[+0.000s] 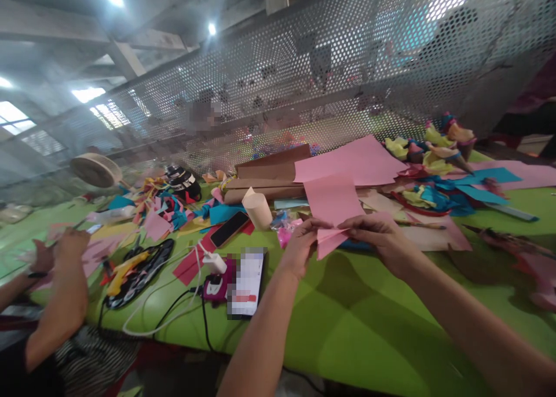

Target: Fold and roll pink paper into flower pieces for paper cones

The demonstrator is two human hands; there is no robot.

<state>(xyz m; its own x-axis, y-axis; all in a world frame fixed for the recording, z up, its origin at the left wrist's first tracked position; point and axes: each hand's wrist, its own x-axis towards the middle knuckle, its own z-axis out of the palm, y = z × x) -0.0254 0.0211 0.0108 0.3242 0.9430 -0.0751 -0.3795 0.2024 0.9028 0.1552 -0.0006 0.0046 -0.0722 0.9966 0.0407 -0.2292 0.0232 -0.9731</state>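
Note:
Between my two hands is a sheet of pink paper, raised above the green table. Its near end is folded over in narrow layers. My left hand pinches the left end of the fold, thumb and fingers pressed together. At the right end, my right hand grips the same fold between thumb and fingertips. The far part of the sheet stretches away from me, towards a larger pink sheet lying on brown paper.
A lit phone, a dark phone and a purple power socket with cables lie left. A yellow glue gun rests on a dark tray. A co-worker's hands work at far left. Coloured paper scraps surround a cream paper roll.

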